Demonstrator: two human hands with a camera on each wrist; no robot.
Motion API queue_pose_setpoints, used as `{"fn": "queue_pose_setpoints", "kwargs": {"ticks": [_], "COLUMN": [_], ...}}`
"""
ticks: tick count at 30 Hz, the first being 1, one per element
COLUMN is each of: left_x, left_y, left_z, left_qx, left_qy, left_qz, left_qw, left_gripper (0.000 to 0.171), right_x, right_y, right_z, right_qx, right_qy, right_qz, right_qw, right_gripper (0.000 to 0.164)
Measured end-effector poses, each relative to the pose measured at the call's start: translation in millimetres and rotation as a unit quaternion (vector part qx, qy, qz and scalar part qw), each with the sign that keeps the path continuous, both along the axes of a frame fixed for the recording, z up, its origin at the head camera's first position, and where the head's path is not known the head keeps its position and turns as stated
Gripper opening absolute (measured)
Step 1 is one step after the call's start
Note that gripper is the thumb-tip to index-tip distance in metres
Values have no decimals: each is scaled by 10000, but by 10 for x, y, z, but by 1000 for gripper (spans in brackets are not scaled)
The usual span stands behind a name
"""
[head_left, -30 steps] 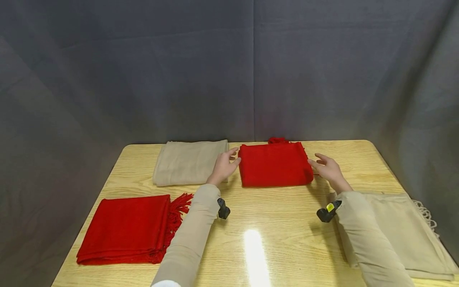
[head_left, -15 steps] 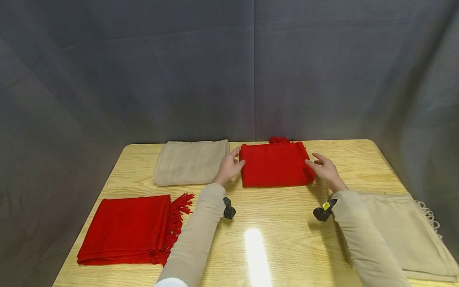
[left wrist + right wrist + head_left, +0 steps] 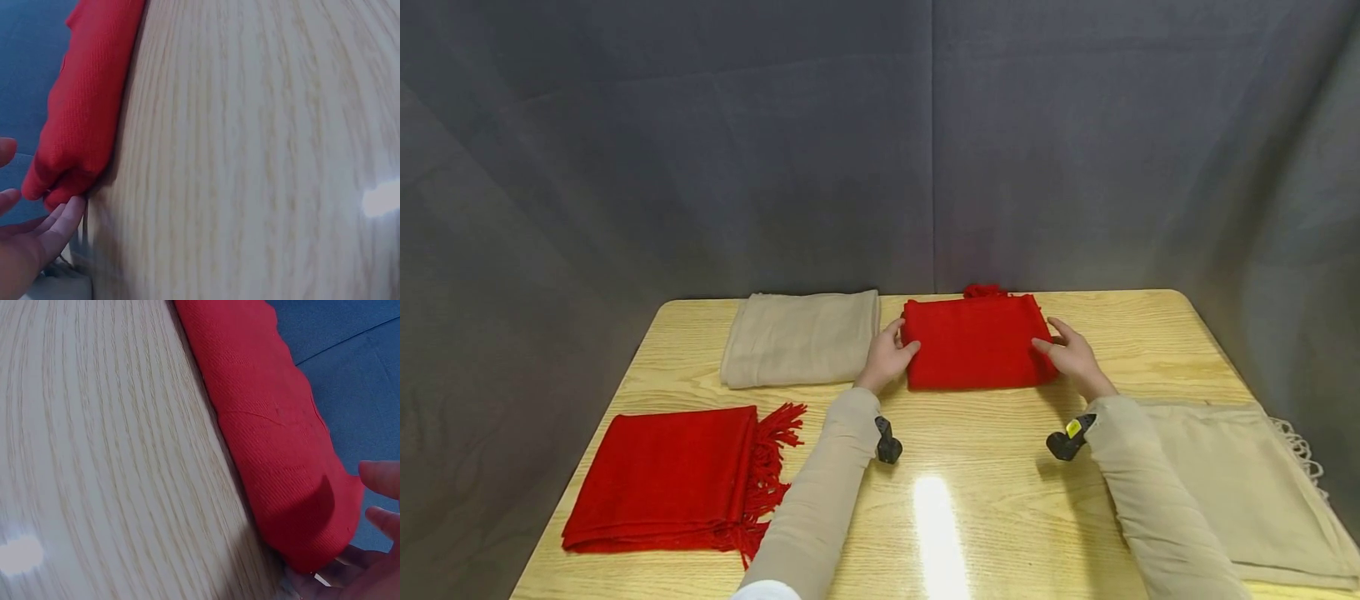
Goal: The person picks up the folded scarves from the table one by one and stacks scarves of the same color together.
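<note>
Folded red cloth (image 3: pixel 977 342) — flat rectangular bundle, rounded front fold, red fringe (image 3: pixel 985 291) poking out behind — lies at the table's (image 3: pixel 985 467) far edge, right of a folded beige cloth (image 3: pixel 801 337). Left hand (image 3: pixel 887 357) and right hand (image 3: pixel 1073 354) at its two ends, thumbs spread from fingers, thumbs over the top; firm pinch — can't tell.

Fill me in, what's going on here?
A person's left grip and right grip are at opposite ends of the folded red cloth, which lies near the back of the table, not yet lifted. A beige cloth lies to its left. A second red cloth is front left, and a second beige cloth front right.
</note>
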State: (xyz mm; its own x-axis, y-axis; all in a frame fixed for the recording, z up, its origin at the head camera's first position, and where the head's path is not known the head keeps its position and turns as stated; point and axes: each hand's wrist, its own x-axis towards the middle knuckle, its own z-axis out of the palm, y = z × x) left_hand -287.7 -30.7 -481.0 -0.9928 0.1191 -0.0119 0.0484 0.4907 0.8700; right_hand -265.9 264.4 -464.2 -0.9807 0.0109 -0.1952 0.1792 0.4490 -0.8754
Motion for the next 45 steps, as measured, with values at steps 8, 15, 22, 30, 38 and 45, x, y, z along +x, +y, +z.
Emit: {"fn": "queue_pose_setpoints", "kwargs": {"ticks": [8, 15, 22, 30, 38, 45], "left_x": [10, 19, 15, 4, 26, 22], "left_y": [29, 27, 32, 37, 39, 35], "left_z": [-38, -65, -87, -107, -118, -147], "left_qx": [415, 414, 623, 741, 703, 968], "left_qy": [-174, -174, -271, -427, -410, -557], "left_qz": [149, 91, 29, 22, -55, -259], "left_qw": [9989, 9989, 9977, 9963, 9967, 9934], "left_gripper": [52, 54, 55, 60, 58, 60], "right_x": [14, 21, 19, 0, 2, 25], "right_y": [-24, -9, 2, -21, -6, 2], "right_z": [1, -39, -59, -67, -102, -99], "right_qx": [63, -132, -388, -488, -282, -314], "right_qy": [-93, -63, -276, -366, -523, -701], "right_qz": [9, 130, 313, 453, 680, 728], "right_qw": [9999, 9998, 9984, 9971, 9959, 9944], "right_gripper": [70, 70, 76, 82, 84, 82]}}
